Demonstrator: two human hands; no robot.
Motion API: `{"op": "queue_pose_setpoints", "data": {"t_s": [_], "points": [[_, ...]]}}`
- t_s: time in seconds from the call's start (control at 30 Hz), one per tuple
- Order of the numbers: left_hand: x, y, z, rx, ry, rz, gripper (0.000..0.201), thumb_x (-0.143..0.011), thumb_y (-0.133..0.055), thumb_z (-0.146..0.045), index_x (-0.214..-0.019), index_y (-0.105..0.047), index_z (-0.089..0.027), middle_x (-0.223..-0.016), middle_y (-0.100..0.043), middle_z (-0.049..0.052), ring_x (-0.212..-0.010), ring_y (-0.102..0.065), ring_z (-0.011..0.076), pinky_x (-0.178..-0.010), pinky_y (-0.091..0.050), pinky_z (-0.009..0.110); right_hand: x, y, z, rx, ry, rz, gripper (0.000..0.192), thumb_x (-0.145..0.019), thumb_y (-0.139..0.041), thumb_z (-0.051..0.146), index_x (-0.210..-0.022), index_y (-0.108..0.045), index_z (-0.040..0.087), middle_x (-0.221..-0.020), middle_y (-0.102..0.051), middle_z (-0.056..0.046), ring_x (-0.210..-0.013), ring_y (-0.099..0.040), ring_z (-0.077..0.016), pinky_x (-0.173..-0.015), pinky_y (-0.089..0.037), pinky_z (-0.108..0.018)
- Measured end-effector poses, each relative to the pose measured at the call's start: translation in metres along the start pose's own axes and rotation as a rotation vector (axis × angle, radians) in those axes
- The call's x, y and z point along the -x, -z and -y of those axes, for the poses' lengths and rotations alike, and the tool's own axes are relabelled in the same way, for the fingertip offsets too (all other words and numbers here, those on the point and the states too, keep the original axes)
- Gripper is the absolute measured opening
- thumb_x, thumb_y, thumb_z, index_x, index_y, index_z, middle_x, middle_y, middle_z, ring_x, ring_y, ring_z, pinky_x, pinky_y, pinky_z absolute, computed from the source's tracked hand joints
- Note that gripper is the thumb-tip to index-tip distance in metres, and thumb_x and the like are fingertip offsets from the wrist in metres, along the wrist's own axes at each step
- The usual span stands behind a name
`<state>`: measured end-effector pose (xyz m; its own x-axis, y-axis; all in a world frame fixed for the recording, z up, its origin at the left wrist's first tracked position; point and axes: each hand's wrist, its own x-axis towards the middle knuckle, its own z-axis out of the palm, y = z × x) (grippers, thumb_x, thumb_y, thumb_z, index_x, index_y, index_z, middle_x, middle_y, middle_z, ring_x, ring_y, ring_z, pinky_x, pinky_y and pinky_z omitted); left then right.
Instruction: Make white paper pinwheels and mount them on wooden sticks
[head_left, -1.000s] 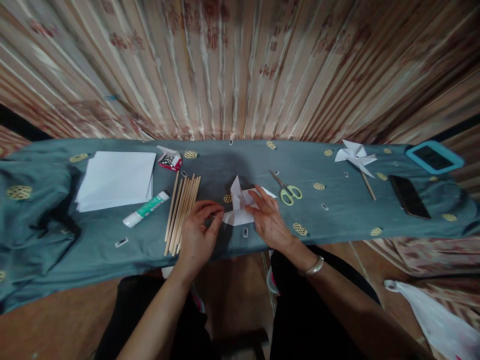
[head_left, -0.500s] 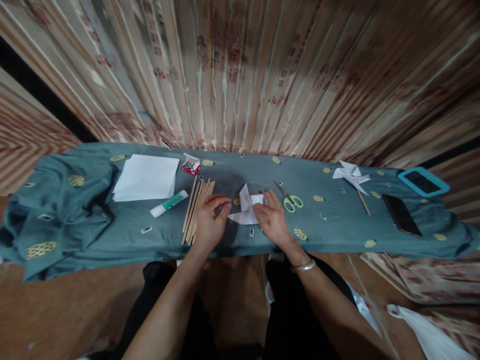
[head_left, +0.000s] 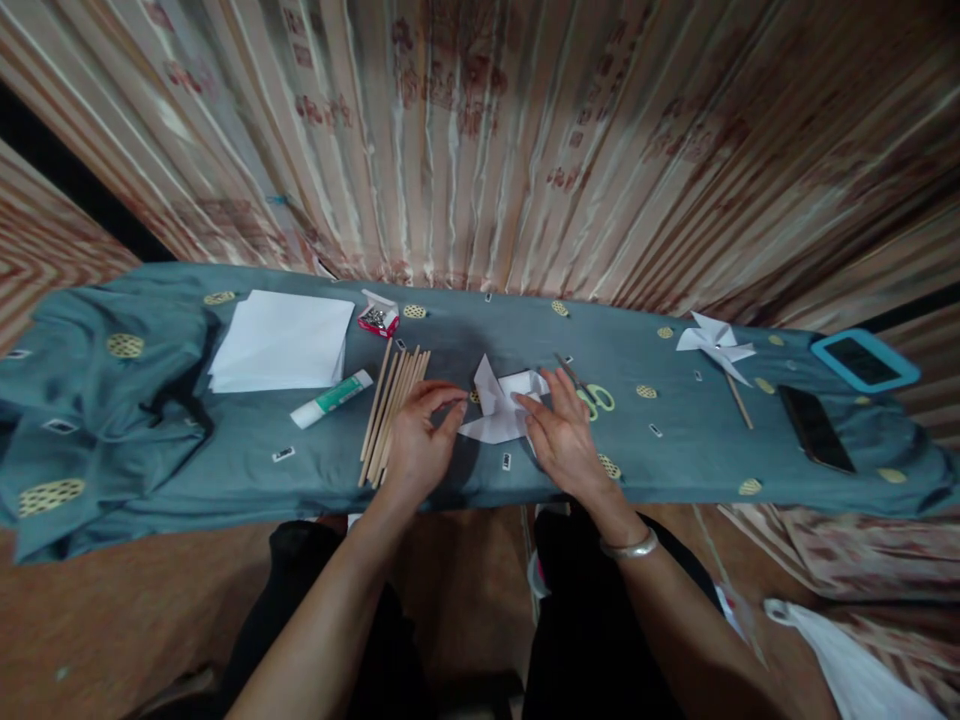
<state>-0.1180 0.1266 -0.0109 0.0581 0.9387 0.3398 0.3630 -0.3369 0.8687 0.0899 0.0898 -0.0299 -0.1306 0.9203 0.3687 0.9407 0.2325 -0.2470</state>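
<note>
A partly folded white paper piece lies on the blue-grey cloth-covered table, one flap standing up. My left hand rests just left of it, fingertips touching its left edge. My right hand presses on the paper's right side, fingers spread over a folded flap. A silver bangle sits on my right wrist. A row of several wooden sticks lies just left of my left hand.
A stack of white sheets, a glue stick and a small red box of pins lie at the left. Green-handled scissors lie by my right hand. Further right are a finished paper pinwheel, a black phone and a blue-cased device.
The head view swung left, then tilted a little. My right hand has slid further onto the paper's right flap; my left hand stays at its left edge.
</note>
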Motion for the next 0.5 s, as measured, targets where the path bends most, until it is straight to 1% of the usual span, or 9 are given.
{"op": "queue_pose_setpoints", "data": {"t_s": [0.1, 0.17, 0.33, 0.5], "points": [[-0.001, -0.001, 0.001, 0.016, 0.006, -0.003, 0.013, -0.083, -0.059, -0.021, -0.086, -0.072, -0.018, -0.095, -0.068, 0.006, -0.092, -0.066, 0.0189, -0.086, -0.052, 0.033, 0.001, 0.007, 0.002, 0.042, 0.018, 0.04, 0.038, -0.098, -0.04, 0.03, -0.128, -0.061, 0.019, -0.154, -0.033, -0.017, -0.146, -0.022, -0.0356, -0.106, -0.034, -0.059], [-0.002, -0.002, 0.002, 0.024, 0.011, 0.006, 0.013, -0.083, -0.06, -0.022, -0.085, -0.073, -0.019, -0.096, -0.068, 0.006, -0.093, -0.065, 0.0192, -0.087, -0.052, 0.033, 0.002, 0.007, 0.004, 0.077, 0.045, 0.076, 0.04, -0.098, -0.041, 0.034, -0.13, -0.06, 0.018, -0.155, -0.031, -0.019, -0.146, -0.021, -0.037, -0.106, -0.034, -0.058], [-0.004, -0.006, 0.002, 0.022, 0.027, 0.021, 0.014, -0.083, -0.059, -0.024, -0.086, -0.073, -0.02, -0.096, -0.069, 0.006, -0.094, -0.065, 0.02, -0.087, -0.052, 0.035, 0.002, 0.001, 0.01, 0.142, 0.078, 0.137, 0.044, -0.096, -0.046, 0.041, -0.13, -0.06, 0.017, -0.155, -0.033, -0.019, -0.146, -0.02, -0.037, -0.109, -0.031, -0.056], [-0.004, -0.007, 0.001, 0.06, 0.023, 0.016, 0.014, -0.083, -0.06, -0.024, -0.086, -0.073, -0.018, -0.097, -0.069, 0.007, -0.093, -0.065, 0.0197, -0.087, -0.051, 0.035, 0.003, -0.008, 0.013, 0.174, 0.083, 0.143, 0.047, -0.094, -0.049, 0.044, -0.126, -0.061, 0.012, -0.152, -0.038, -0.02, -0.145, -0.022, -0.0392, -0.109, -0.03, -0.056]]}}
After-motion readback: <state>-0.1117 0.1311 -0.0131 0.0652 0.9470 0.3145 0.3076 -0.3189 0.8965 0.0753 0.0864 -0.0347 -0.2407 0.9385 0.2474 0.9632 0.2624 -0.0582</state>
